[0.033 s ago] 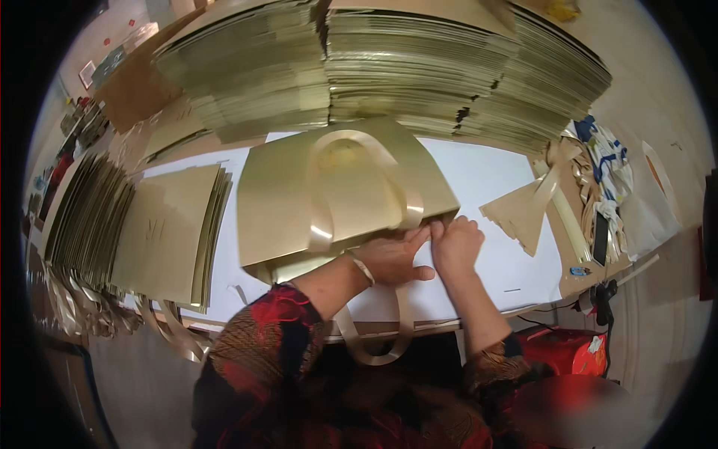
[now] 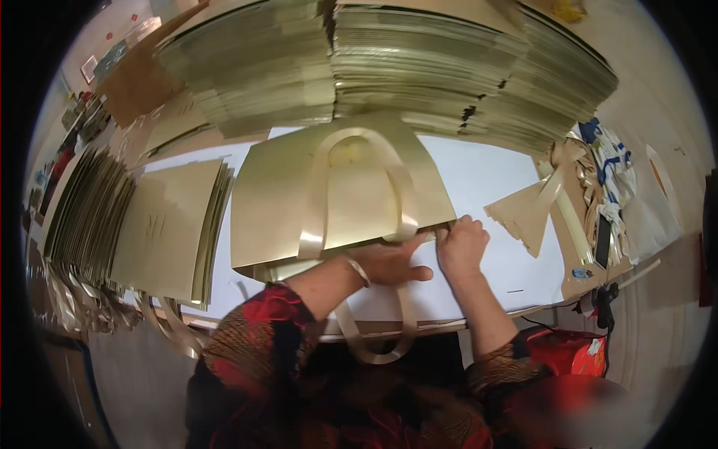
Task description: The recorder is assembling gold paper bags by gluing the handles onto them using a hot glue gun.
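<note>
A gold paper bag point(image 2: 277, 202) lies on its side on a white sheet, its mouth toward me. One ribbon handle point(image 2: 396, 176) loops over its upper face. The second ribbon handle point(image 2: 351, 337) hangs past the table's near edge. My left hand point(image 2: 393, 262), a bangle at its wrist, is at the mouth below the rim, thumb stretched out and fingers apart; some fingertips are hidden at the opening. My right hand point(image 2: 462, 247) is closed at the right corner of the mouth, pinching the bag's edge; the fingertips are partly hidden.
Tall stacks of flat gold bags point(image 2: 426, 71) stand along the back. More flat bags point(image 2: 161, 232) lean at the left, ribbons hanging down. To the right are a torn brown paper piece point(image 2: 523, 213), a bundle of ribbons and cloth point(image 2: 609, 165) and a small blue tool point(image 2: 582, 273).
The bag has shifted and tilted slightly, its right corner a little higher and its left side lower. My right hand has moved slightly right, with a wider gap from my left hand.
</note>
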Tool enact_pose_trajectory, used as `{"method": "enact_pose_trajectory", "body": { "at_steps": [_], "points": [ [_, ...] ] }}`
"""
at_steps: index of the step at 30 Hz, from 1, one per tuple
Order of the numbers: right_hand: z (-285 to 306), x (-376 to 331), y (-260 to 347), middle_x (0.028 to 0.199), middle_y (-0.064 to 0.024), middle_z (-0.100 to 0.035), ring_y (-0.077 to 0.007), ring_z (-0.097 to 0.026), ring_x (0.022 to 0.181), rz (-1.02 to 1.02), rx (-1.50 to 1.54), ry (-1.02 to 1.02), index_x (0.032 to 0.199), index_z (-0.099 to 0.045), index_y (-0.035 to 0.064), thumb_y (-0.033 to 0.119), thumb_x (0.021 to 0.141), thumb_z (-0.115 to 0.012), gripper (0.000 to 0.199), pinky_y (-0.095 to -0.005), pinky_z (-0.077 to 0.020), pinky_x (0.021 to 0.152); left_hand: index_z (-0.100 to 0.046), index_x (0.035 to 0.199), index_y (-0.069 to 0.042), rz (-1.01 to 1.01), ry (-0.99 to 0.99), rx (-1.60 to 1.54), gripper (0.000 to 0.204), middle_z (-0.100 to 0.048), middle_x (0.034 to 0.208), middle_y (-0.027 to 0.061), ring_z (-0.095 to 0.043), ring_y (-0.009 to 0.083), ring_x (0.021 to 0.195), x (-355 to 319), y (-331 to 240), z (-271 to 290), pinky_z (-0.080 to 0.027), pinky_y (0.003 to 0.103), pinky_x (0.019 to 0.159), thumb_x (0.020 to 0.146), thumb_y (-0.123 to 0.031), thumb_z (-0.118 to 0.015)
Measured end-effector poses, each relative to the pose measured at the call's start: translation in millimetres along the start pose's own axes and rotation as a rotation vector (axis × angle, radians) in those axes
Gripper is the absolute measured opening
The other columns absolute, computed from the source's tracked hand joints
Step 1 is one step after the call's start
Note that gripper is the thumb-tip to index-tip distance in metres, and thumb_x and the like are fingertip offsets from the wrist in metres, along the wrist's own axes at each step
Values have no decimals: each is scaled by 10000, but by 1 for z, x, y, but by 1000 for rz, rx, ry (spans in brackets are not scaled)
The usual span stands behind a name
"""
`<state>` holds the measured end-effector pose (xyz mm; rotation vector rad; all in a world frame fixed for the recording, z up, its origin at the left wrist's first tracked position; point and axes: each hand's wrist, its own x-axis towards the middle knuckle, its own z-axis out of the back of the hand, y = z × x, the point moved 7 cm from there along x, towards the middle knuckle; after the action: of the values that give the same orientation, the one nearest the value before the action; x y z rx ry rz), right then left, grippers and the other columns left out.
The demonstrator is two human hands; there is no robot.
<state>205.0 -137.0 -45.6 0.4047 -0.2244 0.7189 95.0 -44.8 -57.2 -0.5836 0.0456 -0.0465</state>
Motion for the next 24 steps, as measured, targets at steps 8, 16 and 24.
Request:
{"method": "enact_pose_trajectory", "body": {
  "at_steps": [8,16,24],
  "points": [
    [-13,-1,-1,855,-112,-559,-312,-513,855,143,-28,-61,809,-670,59,183,801,-643,127,-456,-360,778,-476,1307,13,345,45,-215,657,-597,1125,264,-569,358,1067,-147,43,48,-428,406,968,873,-461,-612],
    [30,-43,24,868,-177,-574,-399,-524,833,337,212,18,930,-652,48,-1,742,-594,203,-490,-419,692,-549,1218,17,208,-153,-59,749,-614,1096,252,-589,390,1033,-174,19,32,-468,442,901,823,-617,-600],
    [61,-125,-22,891,-132,-540,-352,-475,843,197,216,76,980,-631,52,71,733,-636,248,-464,-363,723,-502,1357,-98,-146,-42,-242,732,-524,1313,175,-475,342,1236,-103,-73,-74,-345,439,1077,773,-498,-686]
  ]
}}
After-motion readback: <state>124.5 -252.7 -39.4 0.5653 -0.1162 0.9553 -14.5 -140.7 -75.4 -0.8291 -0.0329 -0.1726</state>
